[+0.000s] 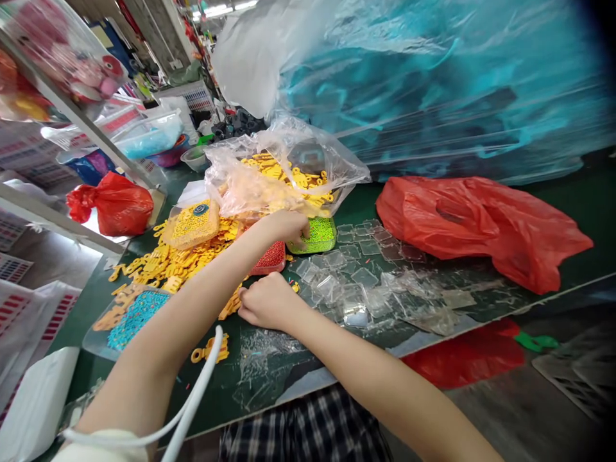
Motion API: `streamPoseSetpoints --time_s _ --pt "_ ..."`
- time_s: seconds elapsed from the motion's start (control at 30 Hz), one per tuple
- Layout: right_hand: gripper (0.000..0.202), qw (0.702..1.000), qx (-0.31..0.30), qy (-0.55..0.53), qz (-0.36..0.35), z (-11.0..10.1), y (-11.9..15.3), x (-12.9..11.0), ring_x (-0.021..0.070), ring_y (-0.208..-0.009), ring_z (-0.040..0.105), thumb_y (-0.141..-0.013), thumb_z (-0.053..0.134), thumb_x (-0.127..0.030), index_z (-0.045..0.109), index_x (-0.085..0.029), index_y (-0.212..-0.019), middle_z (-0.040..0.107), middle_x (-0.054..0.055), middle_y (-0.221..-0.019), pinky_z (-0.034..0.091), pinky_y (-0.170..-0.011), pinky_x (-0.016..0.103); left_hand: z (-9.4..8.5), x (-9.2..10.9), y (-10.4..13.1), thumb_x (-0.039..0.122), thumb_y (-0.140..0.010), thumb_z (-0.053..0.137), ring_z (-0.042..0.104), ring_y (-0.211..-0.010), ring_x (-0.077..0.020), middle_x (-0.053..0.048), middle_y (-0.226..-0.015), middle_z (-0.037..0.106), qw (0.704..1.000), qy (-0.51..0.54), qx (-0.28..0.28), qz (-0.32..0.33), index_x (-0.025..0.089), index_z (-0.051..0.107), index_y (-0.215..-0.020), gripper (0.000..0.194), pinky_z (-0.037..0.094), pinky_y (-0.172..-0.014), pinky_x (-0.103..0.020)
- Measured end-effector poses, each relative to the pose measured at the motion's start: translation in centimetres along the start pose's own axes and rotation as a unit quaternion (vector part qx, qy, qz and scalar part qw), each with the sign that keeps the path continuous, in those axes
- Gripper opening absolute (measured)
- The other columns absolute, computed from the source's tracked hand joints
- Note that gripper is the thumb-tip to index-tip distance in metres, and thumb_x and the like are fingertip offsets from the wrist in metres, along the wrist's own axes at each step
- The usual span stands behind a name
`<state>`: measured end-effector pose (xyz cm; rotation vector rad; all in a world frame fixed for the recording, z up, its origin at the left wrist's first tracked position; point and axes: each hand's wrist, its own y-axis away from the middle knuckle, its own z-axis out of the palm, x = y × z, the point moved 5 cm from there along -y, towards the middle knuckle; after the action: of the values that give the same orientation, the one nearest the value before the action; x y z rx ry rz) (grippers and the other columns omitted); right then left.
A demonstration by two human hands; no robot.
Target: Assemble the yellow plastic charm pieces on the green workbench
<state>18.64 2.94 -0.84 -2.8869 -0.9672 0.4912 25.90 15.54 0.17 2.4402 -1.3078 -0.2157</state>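
My left hand [289, 226] reaches across to the tub of small green beads [320, 236], with its bent fingers pointing down at the beads. Whatever is between those fingertips is too small to make out. Nearer to me, my right hand [270, 303] is curled closed just above the table, and its grip is hidden. Yellow plastic pieces [231, 307] lie beside its fingers. A tub of red beads [269, 258] sits between the two hands, partly behind my left forearm. Just past my right hand is a small yellow piece [294, 287] with coloured bits.
Yellow pieces [168, 260] are heaped at left, under a tub of yellow beads [192, 224]. A blue-bead tub [139, 317] stands nearer. Clear flat cases [359, 289] and a red bag [471, 224] lie right. A large blue-filled bag [433, 90] stands behind. A white cable [206, 372] crosses below.
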Motion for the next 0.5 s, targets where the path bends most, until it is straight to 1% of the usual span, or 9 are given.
streamPoseSetpoints --time_s 0.1,0.17,0.27,0.37,0.43,0.5 --pt "0.031 1.000 0.001 0.001 0.002 0.2 -0.1 0.1 0.0229 -0.078 0.069 -0.093 0.047 -0.030 0.072 -0.014 -0.091 0.075 0.012 -0.081 0.038 -0.061 0.030 0.3 -0.1 0.0 0.020 -0.071 0.074 0.064 -0.070 -0.0194 -0.004 -0.080 0.074 1.000 0.002 0.021 -0.007 0.021 0.078 -0.085 0.015 0.041 -0.068 -0.027" --pt "0.032 1.000 0.002 0.004 0.006 0.3 -0.1 0.1 0.0232 -0.078 0.069 -0.093 0.046 -0.031 0.073 -0.014 -0.091 0.075 0.012 -0.080 0.038 -0.061 0.030 0.3 -0.1 0.2 0.020 -0.073 0.072 0.063 -0.069 -0.0187 -0.003 -0.077 0.074 0.999 0.005 0.037 -0.004 0.021 0.078 -0.082 0.010 0.040 -0.065 -0.027" --pt "0.033 1.000 0.001 0.002 0.012 0.5 -0.2 0.2 0.0225 -0.077 0.069 -0.093 0.046 -0.032 0.073 -0.014 -0.089 0.074 0.012 -0.079 0.039 -0.063 0.030 0.1 0.0 0.6 0.022 -0.075 0.073 0.064 -0.072 -0.0190 -0.002 -0.079 0.075 0.998 0.010 0.068 -0.005 0.023 0.078 -0.082 0.009 0.040 -0.065 -0.026" --pt "0.033 1.000 -0.008 0.005 0.016 0.5 -0.2 0.2 0.0223 -0.078 0.069 -0.093 0.047 -0.033 0.074 -0.013 -0.089 0.074 0.013 -0.080 0.039 -0.064 0.029 -0.3 0.0 1.4 0.027 -0.078 0.073 0.066 -0.081 -0.0213 -0.004 -0.087 0.075 0.995 0.016 0.102 -0.012 0.022 0.078 -0.087 0.011 0.042 -0.069 -0.027" --pt "0.034 1.000 -0.010 0.011 0.016 0.5 -0.2 0.2 0.0226 -0.079 0.069 -0.093 0.046 -0.033 0.073 -0.013 -0.090 0.074 0.013 -0.080 0.038 -0.063 0.030 -0.7 0.3 2.4 0.030 -0.081 0.071 0.066 -0.087 -0.0225 -0.005 -0.094 0.074 0.989 0.033 0.143 -0.007 0.021 0.077 -0.089 0.014 0.043 -0.073 -0.028" --pt "0.035 1.000 -0.010 0.017 0.013 0.5 -0.1 0.1 0.0225 -0.079 0.068 -0.093 0.044 -0.033 0.073 -0.013 -0.091 0.074 0.012 -0.080 0.037 -0.062 0.030 -1.4 0.6 4.2 0.032 -0.084 0.069 0.065 -0.091 -0.0221 -0.005 -0.098 0.073 0.976 0.059 0.210 0.006 0.021 0.077 -0.089 0.014 0.043 -0.077 -0.029"
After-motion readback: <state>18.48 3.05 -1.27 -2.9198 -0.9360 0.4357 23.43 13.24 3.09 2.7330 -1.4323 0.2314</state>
